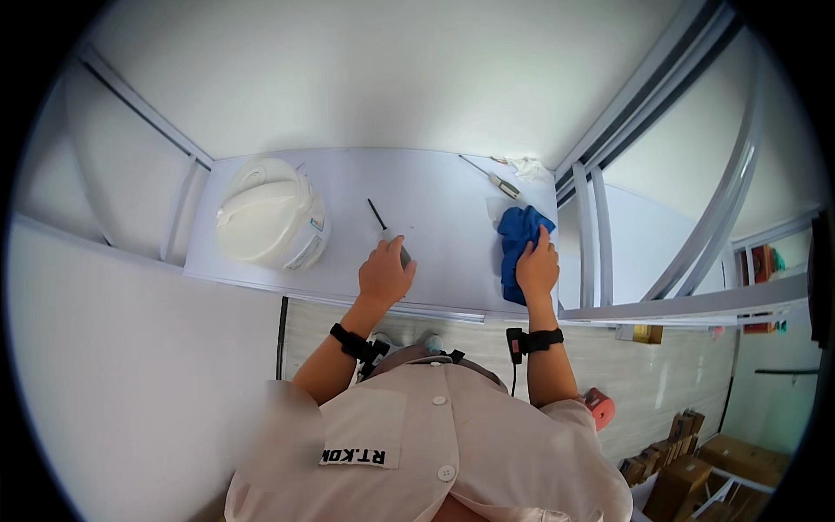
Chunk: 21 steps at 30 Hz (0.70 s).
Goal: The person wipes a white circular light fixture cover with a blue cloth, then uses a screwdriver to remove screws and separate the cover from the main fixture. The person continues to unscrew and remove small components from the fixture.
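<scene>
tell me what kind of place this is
Probably a workshop or appliance repair bench. A white rice cooker sits on a plain white worktable, the left hand grips a screwdriver, the right hand presses a blue cloth, and cardboard boxes stand on the floor.

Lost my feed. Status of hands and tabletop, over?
Left hand grips screwdriver. Right hand presses blue cloth. Rice cooker left, apart.

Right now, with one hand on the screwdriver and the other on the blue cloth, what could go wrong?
1. The left hand covers the handle of the black-shafted screwdriver; its thin tip might scratch the pale grey table.
2. The right hand presses the crumpled blue cloth, which lies at the table's front edge; a pull could drag it off.
3. A second slim screwdriver lies close behind the cloth and could get knocked.
</scene>
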Tool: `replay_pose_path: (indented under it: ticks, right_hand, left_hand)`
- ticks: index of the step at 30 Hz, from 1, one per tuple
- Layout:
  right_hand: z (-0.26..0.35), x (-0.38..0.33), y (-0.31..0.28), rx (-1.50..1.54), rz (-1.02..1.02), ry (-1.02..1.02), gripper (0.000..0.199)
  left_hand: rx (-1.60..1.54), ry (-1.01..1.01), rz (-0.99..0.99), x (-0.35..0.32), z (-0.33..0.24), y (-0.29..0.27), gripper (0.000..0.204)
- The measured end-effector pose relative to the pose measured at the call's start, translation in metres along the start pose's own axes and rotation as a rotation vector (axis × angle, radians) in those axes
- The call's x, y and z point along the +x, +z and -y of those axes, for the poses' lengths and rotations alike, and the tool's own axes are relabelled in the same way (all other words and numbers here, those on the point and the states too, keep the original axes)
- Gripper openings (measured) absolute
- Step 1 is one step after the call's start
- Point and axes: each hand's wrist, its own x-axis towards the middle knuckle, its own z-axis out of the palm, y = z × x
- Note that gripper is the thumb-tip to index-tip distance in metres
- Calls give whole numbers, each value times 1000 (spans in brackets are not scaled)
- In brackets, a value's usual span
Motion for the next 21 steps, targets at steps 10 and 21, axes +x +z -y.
replay_pose_path:
  ticks: [10, 21]
  right_hand:
    - [-10, 9, -12, 4, -37, -60, 45]
    - [41, -11, -65, 472, 37, -379, 50]
  left_hand:
    - [-108, -35, 145, 4, 20, 13, 67]
    - [-211, -34, 117, 13, 18, 26, 51]
